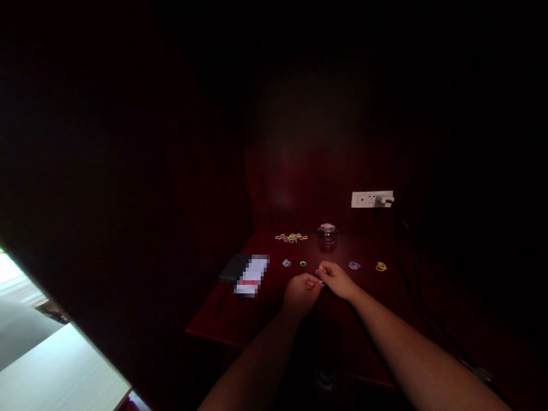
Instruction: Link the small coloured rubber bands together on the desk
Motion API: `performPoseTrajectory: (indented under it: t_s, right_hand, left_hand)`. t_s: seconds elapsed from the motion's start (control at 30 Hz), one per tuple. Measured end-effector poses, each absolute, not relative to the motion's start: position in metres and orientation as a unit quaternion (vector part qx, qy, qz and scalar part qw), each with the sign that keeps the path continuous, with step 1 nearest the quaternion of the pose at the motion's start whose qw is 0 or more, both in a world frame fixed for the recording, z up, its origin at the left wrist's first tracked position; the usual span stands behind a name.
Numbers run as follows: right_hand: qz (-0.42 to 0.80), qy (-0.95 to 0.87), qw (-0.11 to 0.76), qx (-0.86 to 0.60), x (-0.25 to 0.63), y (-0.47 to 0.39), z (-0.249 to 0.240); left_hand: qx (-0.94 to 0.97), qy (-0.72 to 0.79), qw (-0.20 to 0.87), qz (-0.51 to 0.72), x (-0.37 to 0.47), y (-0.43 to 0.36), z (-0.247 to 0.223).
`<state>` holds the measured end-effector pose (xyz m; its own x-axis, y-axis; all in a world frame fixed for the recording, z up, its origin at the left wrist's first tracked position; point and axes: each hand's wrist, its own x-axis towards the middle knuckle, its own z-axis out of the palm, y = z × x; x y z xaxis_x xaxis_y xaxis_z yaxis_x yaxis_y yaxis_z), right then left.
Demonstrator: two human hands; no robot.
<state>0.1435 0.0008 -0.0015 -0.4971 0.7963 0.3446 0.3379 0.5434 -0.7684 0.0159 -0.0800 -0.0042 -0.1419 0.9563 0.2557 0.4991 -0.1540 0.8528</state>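
Note:
My left hand (pixel 302 292) and my right hand (pixel 337 278) meet above the front half of a dark red table (pixel 265 319). Both have curled fingers, with something small and pale pinched between them, too small to name. Beyond them lie a light blue group of bands (pixel 286 263), a green band (pixel 303 264), purple bands (pixel 354 265) and yellow bands (pixel 381 266). A mixed pile of coloured bands (pixel 291 238) lies farther back, left of a clear lidded jar (pixel 327 234).
On the table's left lie a dark flat object (pixel 233 267) and a phone-like item (pixel 253 275), its surface pixelated. A white socket panel (pixel 363 199) with a plug is on the back wall. Dark cables run down the right. A pale surface (pixel 64 371) shows at lower left.

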Motion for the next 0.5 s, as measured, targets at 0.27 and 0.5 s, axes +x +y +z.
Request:
performPoseTrajectory:
  t_s: [0.27,0.5]
  right_hand:
    - [0.400,-0.800,0.317,-0.315,0.150,0.008,-0.001]
    - [0.349,-0.817,0.308,-0.341,0.150,0.011,-0.005]
  left_hand:
    - [0.623,0.604,0.211,0.451,-0.014,-0.089,0.016]
    - [0.649,0.657,0.074,0.377,-0.065,-0.075,0.046]
